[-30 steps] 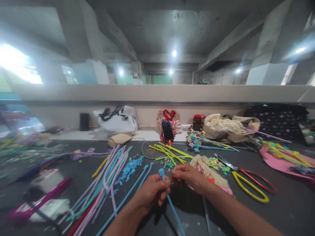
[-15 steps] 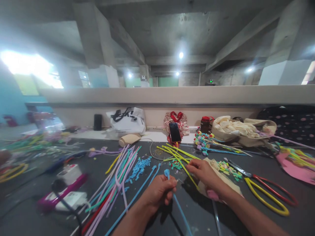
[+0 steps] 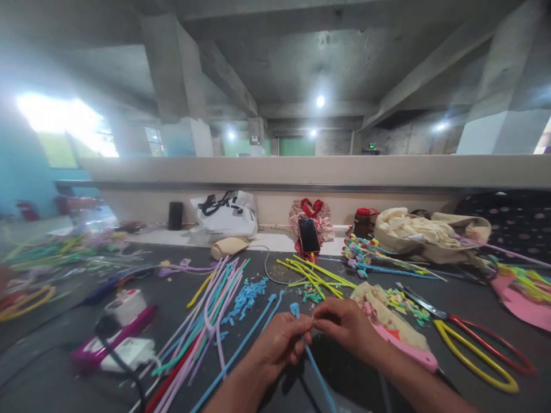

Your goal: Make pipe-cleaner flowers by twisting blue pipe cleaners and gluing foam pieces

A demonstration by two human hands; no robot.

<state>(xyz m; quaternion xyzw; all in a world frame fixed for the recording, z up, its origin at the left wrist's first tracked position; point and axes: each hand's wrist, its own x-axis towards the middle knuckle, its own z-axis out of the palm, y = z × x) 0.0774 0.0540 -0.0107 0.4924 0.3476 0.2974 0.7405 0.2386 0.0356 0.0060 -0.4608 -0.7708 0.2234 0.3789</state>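
My left hand (image 3: 279, 344) is closed around a blue foam-covered stick (image 3: 316, 370) whose tip pokes up just above my fingers. My right hand (image 3: 344, 328) is pinched right beside it, fingertips meeting the left thumb at the stick; what it pinches is too small to make out. Both hands hover low over the dark table (image 3: 473, 396). A small pile of green and red foam bits (image 3: 310, 293) lies just beyond my hands.
A bundle of coloured sticks (image 3: 206, 321) and blue foam bits (image 3: 245, 295) lie to the left. Yellow sticks (image 3: 314, 272), a phone (image 3: 309, 235), yellow and red scissors (image 3: 473, 347), a pink sheet (image 3: 404, 347), bags and a glue gun (image 3: 124, 327) surround the hands.
My right hand reached out to the pile of foam bits beyond my hands, then came back to the stick tip held in my left hand. The view shifted slightly.
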